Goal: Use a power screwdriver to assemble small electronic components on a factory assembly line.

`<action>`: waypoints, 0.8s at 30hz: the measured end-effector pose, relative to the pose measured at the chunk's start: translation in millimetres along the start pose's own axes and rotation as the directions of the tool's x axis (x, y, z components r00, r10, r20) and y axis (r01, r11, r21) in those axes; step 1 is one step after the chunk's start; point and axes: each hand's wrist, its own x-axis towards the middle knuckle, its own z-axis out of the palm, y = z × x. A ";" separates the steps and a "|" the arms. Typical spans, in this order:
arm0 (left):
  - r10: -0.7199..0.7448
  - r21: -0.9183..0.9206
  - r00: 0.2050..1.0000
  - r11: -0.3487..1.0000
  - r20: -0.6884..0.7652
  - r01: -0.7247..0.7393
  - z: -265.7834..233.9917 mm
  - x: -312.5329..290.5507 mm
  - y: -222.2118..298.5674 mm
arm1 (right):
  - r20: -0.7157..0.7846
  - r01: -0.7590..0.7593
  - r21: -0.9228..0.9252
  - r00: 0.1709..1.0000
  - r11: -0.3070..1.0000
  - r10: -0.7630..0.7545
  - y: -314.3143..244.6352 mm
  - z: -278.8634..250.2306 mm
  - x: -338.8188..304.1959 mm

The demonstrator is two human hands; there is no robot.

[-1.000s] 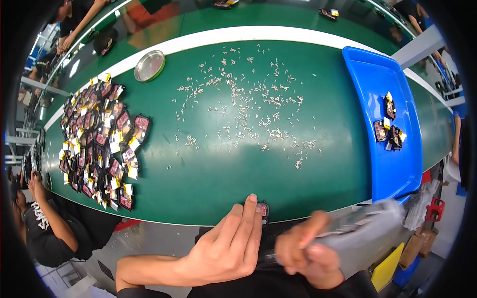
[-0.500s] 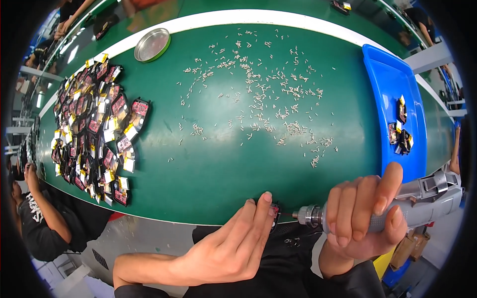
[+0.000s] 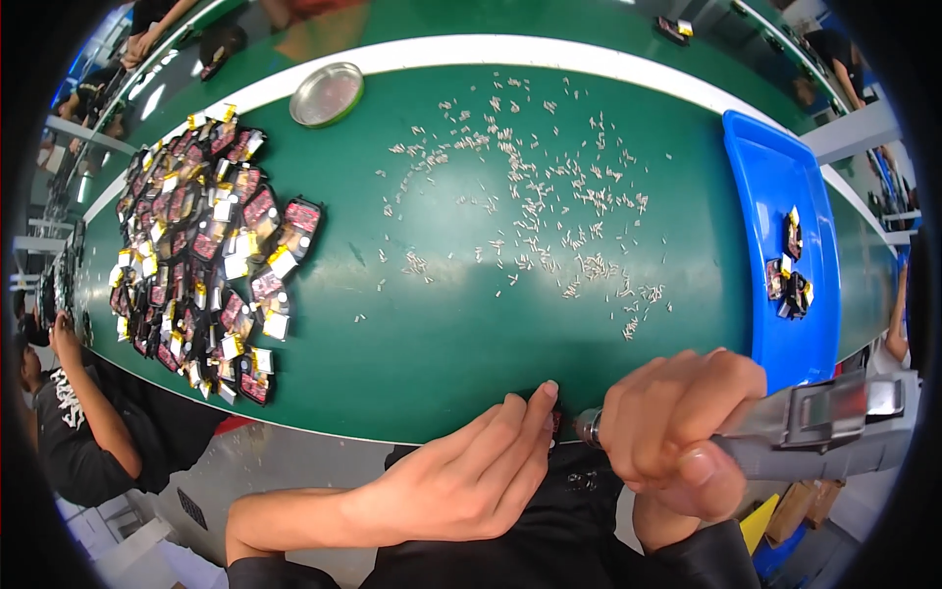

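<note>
At the near edge of the green table, my left hand (image 3: 471,471) grips a small black-cased electronic unit (image 3: 557,424); mostly the fingers hide it, with a little red showing. My right hand (image 3: 677,422) is wrapped around a grey electric screwdriver (image 3: 785,442), lying level and pointing left. Its metal nose (image 3: 587,428) is close beside the unit; I cannot tell whether the bit touches it. Beyond my hands, many small pale screws (image 3: 530,211) lie scattered over the table.
A heap of similar black units (image 3: 260,211) with red boards and white-and-yellow parts covers the table's left side. At the back stands a round green-sided tin (image 3: 327,95). On the right, a blue tray (image 3: 793,358) holds several units. Another person (image 3: 93,422) sits at the left.
The screwdriver has come left, its nose nearer to the unit, and my right hand has closed further forward round it. The whole view has shifted slightly.
</note>
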 end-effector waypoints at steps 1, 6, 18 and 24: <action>-0.001 0.023 1.000 1.000 -0.004 0.001 -1.3 0.0 -0.7 | 0.070 -0.077 0.087 0.995 0.993 0.071 -4.2 -7.5 -1.5; 0.001 0.009 1.000 1.000 0.008 -0.001 -9.9 -7.5 4.1 | 0.072 0.059 0.080 0.995 0.995 -0.064 8.7 7.9 4.3; -0.297 -0.093 0.952 0.953 -0.074 0.290 -64.0 -43.6 -35.7 | -0.167 0.283 0.395 0.958 0.874 -0.235 -9.9 -28.0 -22.5; -0.585 0.396 0.736 0.621 -0.341 0.677 -98.4 -84.0 -114.0 | -0.293 0.166 0.426 0.955 0.889 -0.038 12.5 -29.4 -32.7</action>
